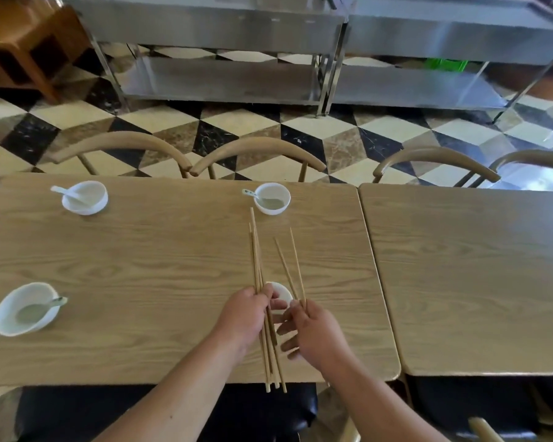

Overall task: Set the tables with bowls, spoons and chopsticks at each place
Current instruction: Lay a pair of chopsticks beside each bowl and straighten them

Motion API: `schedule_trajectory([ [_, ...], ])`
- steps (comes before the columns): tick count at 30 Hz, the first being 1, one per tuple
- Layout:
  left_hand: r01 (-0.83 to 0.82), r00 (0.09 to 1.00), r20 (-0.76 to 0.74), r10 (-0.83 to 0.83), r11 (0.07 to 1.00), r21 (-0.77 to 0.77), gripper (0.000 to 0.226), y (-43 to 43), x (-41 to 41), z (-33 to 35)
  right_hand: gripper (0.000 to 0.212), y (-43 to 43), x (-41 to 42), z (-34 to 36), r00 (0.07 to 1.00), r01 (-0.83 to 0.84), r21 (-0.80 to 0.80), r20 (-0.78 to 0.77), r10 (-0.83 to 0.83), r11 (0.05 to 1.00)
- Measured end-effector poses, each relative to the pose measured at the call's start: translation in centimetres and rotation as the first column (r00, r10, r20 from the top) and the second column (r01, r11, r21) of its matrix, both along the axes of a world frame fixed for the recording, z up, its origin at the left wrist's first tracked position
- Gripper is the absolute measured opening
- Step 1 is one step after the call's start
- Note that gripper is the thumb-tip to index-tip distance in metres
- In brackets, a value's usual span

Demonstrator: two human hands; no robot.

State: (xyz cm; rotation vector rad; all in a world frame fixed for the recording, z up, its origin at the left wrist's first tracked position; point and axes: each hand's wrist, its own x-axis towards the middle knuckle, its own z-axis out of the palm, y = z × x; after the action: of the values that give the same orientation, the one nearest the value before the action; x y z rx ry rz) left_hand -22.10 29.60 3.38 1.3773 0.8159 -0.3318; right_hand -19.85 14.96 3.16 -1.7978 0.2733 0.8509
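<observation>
My left hand [246, 314] grips a bundle of several wooden chopsticks [255, 250] pointing away from me over the near right part of the wooden table [157, 266]. My right hand [316, 336] pinches a pair of chopsticks [292, 266] by their near ends, apart from the bundle. A white bowl [281, 295] sits under and between my hands, mostly hidden. Three more white bowls each hold a spoon: far left [85, 197], far middle [272, 198] and near left [24, 309].
A second wooden table [470, 275] adjoins on the right. Curved-back chairs [259, 154] line the far side. A black seat cushion [173, 409] is below the near edge. Steel shelving carts [237, 59] stand beyond on the checkered floor.
</observation>
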Motion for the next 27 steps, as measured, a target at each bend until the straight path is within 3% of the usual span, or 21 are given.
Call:
schedule_trajectory([
  [3,-0.046,0.999,-0.025,0.045,0.998,-0.036,0.031,0.3,0.5,0.2,0.025,-2.0,1.5,-2.5,0.994,0.104,-0.137,0.031,-0.100,0.985],
  [7,-0.047,0.998,-0.032,0.045,0.997,-0.057,0.030,0.8,0.6,0.1,0.017,-3.8,4.4,-7.2,0.990,0.059,-0.233,-0.111,-0.087,0.971],
  [13,-0.053,0.998,-0.046,0.051,0.998,-0.043,0.030,2.3,0.0,-0.8,0.027,-2.4,6.9,-11.4,0.983,0.024,-0.227,-0.172,-0.065,0.974],
  [17,-0.042,0.998,-0.040,0.040,0.998,-0.037,0.033,4.3,-0.6,-1.0,0.030,-2.8,6.4,-11.5,0.998,-0.022,-0.277,-0.059,0.005,0.961],
  [20,-0.053,0.998,-0.049,0.050,0.997,-0.063,0.034,6.3,-1.0,-1.0,0.036,-3.2,5.1,-8.1,0.983,0.146,-0.402,0.161,-0.087,0.904],
  [23,-0.039,0.999,-0.037,0.037,0.997,-0.073,0.033,8.9,-1.7,-1.1,0.016,0.4,3.6,-4.1,0.891,0.313,-0.301,0.421,-0.169,0.901],
  [25,-0.038,0.999,-0.019,0.036,0.995,-0.088,0.032,11.5,-2.8,-1.1,0.018,6.0,1.8,-1.6,0.932,0.134,-0.242,0.360,-0.040,0.961],
  [27,-0.058,0.998,-0.003,0.058,0.994,-0.094,0.032,14.8,-4.2,-1.1,0.022,12.3,-0.6,-0.4,0.970,-0.146,-0.155,0.173,0.172,0.977],
])
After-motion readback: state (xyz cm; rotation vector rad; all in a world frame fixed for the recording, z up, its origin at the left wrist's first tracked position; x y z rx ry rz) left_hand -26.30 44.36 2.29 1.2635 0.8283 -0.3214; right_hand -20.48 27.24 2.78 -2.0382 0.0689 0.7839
